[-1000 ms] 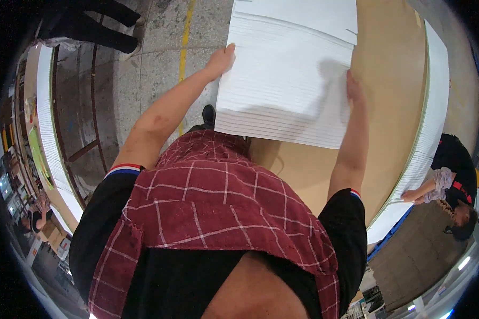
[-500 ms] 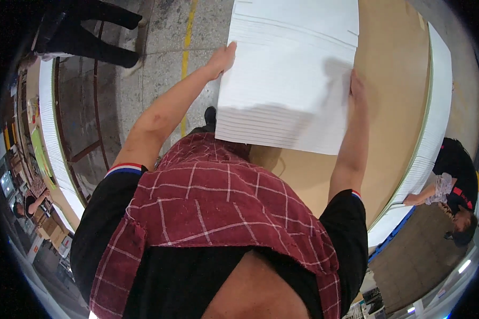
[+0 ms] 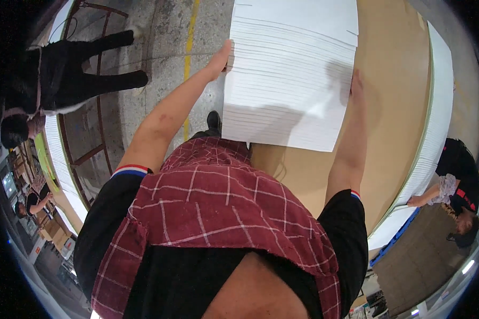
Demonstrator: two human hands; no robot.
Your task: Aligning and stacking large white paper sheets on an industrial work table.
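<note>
A stack of white sheets (image 3: pixel 287 85) lies in front of me, fanned so that many edges show as fine lines across it. My left hand (image 3: pixel 218 62) is at its left edge, with the fingers partly hidden by the sheets. Along the opposite edge, my right hand (image 3: pixel 357 87) presses against the side, its fingertips partly out of sight. The stack is held between both hands. Beneath it is a brown tabletop (image 3: pixel 394 85), and the stack's near left corner juts past the table's left edge.
A long row of white sheets (image 3: pixel 436 101) runs along the table's right side, where another person (image 3: pixel 457 181) has a hand on it. At the upper left, a person in black (image 3: pixel 64 74) stands by a metal frame (image 3: pixel 102 106). A yellow line (image 3: pixel 188 69) crosses the floor.
The sheets have spread, and lines now show across the middle of the stack. Its near end has shifted slightly right and away from me. The person at upper left has moved closer.
</note>
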